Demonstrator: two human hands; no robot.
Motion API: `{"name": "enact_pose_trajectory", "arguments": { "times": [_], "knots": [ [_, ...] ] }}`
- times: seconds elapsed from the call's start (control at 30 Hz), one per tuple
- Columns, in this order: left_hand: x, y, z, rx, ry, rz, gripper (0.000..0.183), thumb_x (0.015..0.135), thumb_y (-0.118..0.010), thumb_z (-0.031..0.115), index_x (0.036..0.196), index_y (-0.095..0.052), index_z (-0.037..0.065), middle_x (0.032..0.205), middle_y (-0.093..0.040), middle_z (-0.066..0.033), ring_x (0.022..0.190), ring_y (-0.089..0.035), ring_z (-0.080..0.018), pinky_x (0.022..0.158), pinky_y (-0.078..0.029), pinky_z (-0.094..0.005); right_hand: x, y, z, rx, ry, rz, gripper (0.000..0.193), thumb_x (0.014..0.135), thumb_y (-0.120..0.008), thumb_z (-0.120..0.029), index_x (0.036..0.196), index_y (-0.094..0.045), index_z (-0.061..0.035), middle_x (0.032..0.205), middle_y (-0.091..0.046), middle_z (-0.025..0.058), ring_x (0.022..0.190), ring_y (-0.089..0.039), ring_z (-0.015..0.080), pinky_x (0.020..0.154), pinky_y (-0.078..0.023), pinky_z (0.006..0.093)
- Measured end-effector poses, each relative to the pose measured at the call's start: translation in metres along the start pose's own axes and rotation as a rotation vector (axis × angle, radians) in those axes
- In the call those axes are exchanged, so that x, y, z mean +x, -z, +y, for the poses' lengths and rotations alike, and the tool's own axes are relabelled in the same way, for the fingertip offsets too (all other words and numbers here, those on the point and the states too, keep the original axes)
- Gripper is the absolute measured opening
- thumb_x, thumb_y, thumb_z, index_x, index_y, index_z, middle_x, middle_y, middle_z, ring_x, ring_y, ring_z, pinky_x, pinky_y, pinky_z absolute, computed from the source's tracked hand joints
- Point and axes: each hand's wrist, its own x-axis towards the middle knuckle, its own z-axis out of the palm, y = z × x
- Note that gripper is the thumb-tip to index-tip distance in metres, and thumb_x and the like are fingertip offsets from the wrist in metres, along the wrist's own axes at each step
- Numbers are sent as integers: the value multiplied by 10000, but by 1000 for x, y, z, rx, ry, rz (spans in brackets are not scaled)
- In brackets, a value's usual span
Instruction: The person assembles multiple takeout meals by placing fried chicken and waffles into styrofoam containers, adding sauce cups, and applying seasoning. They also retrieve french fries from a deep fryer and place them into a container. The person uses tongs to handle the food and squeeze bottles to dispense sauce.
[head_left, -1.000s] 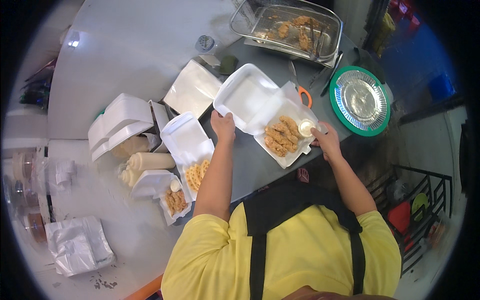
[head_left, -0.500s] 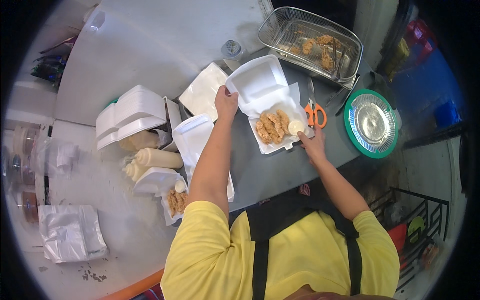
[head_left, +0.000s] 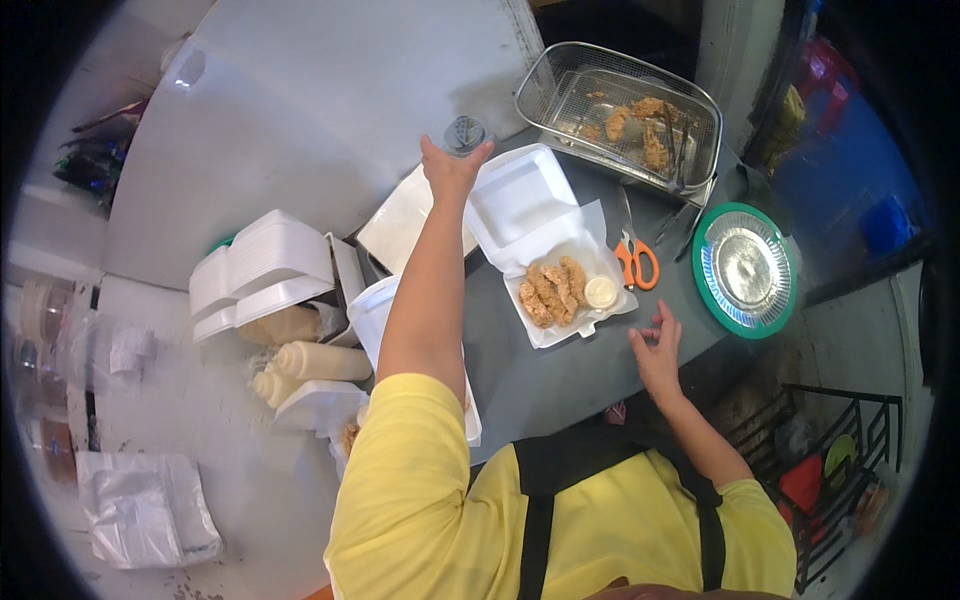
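Observation:
My left hand (head_left: 454,172) reaches to the back of the counter, fingers spread at the near side of a clear shaker with a perforated lid (head_left: 465,133); no firm grip shows. Near the counter's front edge, my right hand (head_left: 656,352) is open and holds nothing. Between my hands lies an open white foam clamshell box (head_left: 522,195), lined with paper. Inside are breaded fried chicken strips (head_left: 553,290) and a small cup of pale sauce (head_left: 601,292). Orange-handled scissors (head_left: 637,265) lie just right of the box.
A wire basket (head_left: 620,110) with fried pieces and tongs stands behind. At right is a green-rimmed plate (head_left: 745,270). White paper sheets (head_left: 410,220), stacked foam boxes (head_left: 265,265) and squeeze bottles (head_left: 320,361) are at left. My left arm partly covers another open foam box (head_left: 372,310).
My left hand has left the box lid and moved back to the shaker. My right hand has let go of the box's sauce-cup corner and drawn toward me, opening.

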Motion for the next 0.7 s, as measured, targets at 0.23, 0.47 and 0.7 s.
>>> {"name": "enact_pose_trajectory", "arguments": {
  "times": [0.23, 0.47, 0.7],
  "knots": [
    [25, 10, 11, -193, -43, -29, 1110, 554, -882, 382, 1377, -297, -79, 1279, -492, -272, 1162, -513, -373, 1012, -403, -399, -32, 23, -9, 25, -24, 12, 692, 833, -669, -85, 1432, -323, -79, 1203, -407, 111, 964, -516, 172, 756, -500, 290],
    [38, 186, 107, -443, -252, -38, 1096, 645, -878, 302, 1424, -189, -42, 1184, -507, -184, 1110, -511, -254, 969, -406, -355, -33, 40, -5, 74, 34, 8, 673, 836, -659, -72, 1425, -334, -68, 1193, -438, 116, 919, -526, 163, 768, -496, 289],
    [-82, 205, 71, -532, -182, 84, 1009, 664, -873, 135, 1372, -164, 21, 1223, -448, -161, 1118, -469, -258, 978, -376, -421, -25, 37, -12, 213, 125, -90, 638, 844, -665, -96, 1406, -365, -59, 1204, -465, 122, 910, -525, 145, 786, -488, 283]
  ]
}}
